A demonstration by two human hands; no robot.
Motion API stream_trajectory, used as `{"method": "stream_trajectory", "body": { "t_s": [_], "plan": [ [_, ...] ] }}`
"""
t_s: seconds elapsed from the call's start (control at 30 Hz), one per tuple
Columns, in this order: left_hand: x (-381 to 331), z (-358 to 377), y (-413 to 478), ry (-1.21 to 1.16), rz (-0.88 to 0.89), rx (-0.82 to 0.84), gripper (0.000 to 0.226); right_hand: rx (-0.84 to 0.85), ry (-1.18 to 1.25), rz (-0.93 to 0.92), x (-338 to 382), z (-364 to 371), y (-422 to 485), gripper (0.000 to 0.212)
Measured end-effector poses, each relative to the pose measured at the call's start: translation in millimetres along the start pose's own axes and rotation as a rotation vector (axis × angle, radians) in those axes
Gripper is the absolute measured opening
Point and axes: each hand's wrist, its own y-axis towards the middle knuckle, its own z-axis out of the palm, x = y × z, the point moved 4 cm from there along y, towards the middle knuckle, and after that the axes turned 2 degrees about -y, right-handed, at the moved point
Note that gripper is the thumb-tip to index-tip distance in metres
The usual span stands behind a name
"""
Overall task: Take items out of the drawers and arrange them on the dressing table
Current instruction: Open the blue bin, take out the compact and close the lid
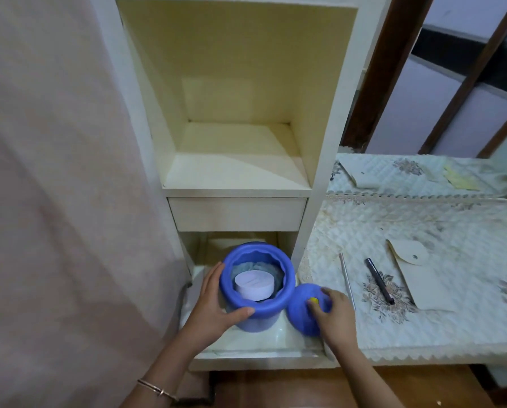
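Observation:
A blue round container (pixel 256 315) stands uncovered in the pulled-out lower drawer (pixel 261 353) of a cream cabinet. Inside it a white cylindrical jar (pixel 254 285) rests on pale blue cloth. My left hand (pixel 217 304) wraps around the container's left side, thumb on its front rim. My right hand (pixel 333 315) grips the blue domed lid (pixel 301 312), which has a yellow spot on top, just to the right of the container at the drawer's right edge.
Right of the cabinet, the dressing table (pixel 423 325) has a quilted floral cover. On it lie a thin silver stick (pixel 347 281), a black pen (pixel 379 280) and a beige pouch (pixel 417 275). A shut drawer (pixel 237 214) sits below an open shelf (pixel 234 172). A curtain (pixel 55 201) hangs left.

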Motion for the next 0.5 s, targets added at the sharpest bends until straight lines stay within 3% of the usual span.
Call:
{"method": "stream_trajectory", "body": {
  "t_s": [0.1, 0.13, 0.2, 0.3, 0.43, 0.5],
  "plan": [
    [8.0, 2.2, 2.4, -0.099, -0.047, 0.011, 0.100, -0.178, 0.254, -0.089, 40.7, -24.9, -9.7, 0.027],
    [10.5, 3.0, 3.1, -0.121, -0.054, 0.014, 0.104, -0.161, 0.324, -0.158, 59.6, -30.1, -12.1, 0.023],
    [12.9, 3.7, 3.3, -0.128, -0.065, 0.013, 0.116, 0.040, 0.321, -0.326, 97.5, -28.3, -13.9, 0.020],
    [14.1, 3.6, 3.5, -0.139, -0.065, 0.013, 0.127, 0.430, -0.082, -0.522, 133.6, -0.6, -13.3, 0.025],
    [15.7, 3.0, 3.8, -0.161, -0.043, 0.004, 0.112, 0.653, -0.493, -0.514, 144.2, 28.8, -5.1, 0.050],
    [18.2, 3.6, 4.8, -0.180, -0.033, -0.008, 0.109, 0.720, -0.626, -0.496, 145.3, 35.2, -1.8, 0.052]
  ]
}}
